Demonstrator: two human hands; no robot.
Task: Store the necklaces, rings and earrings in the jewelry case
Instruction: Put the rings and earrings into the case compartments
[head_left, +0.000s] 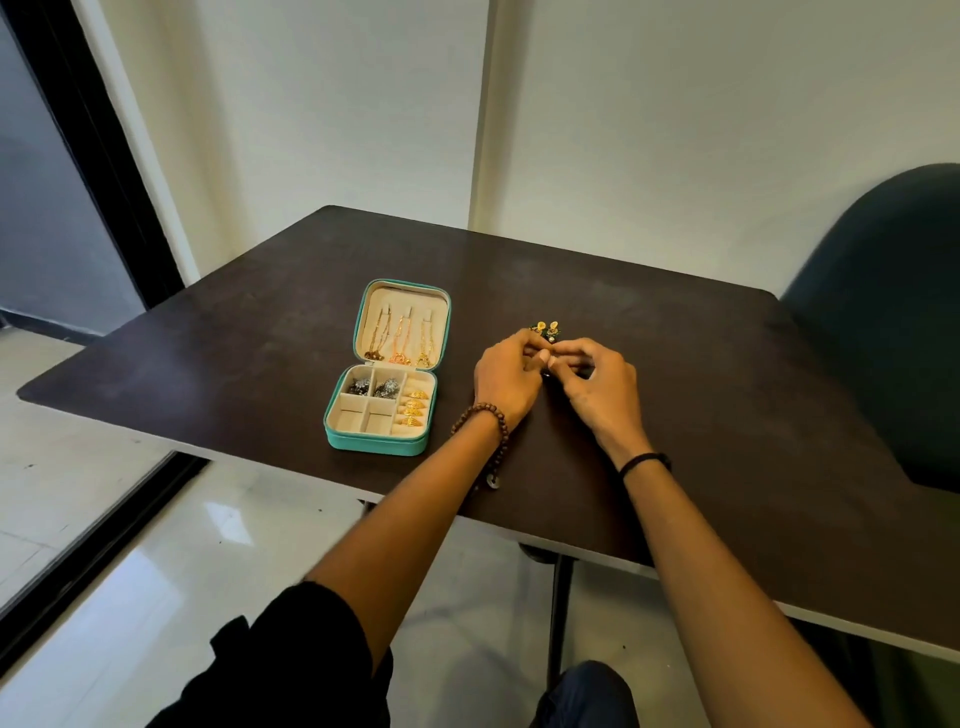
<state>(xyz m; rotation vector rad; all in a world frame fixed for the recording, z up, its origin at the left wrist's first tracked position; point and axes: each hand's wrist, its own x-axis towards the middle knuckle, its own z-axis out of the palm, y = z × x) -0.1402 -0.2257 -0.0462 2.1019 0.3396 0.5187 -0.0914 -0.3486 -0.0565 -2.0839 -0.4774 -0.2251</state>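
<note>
A teal jewelry case (375, 441) lies open on the dark table, left of my hands. Three necklaces (401, 335) hang in its lid. Gold rings (414, 408) fill the right slot of the base, and dark silver earrings (373, 387) sit in the two upper compartments. The two lower compartments hold nothing. A pair of gold and green earrings (547, 328) lies on the table just beyond my fingertips. My left hand (506, 379) and my right hand (597, 387) meet with curled fingers and pinch a small dark item between them, mostly hidden.
The dark table (727, 405) stands against a white wall. A dark green chair (883, 312) stands at the table's right side. A glass door with a black frame is at the far left, and pale floor tiles lie below.
</note>
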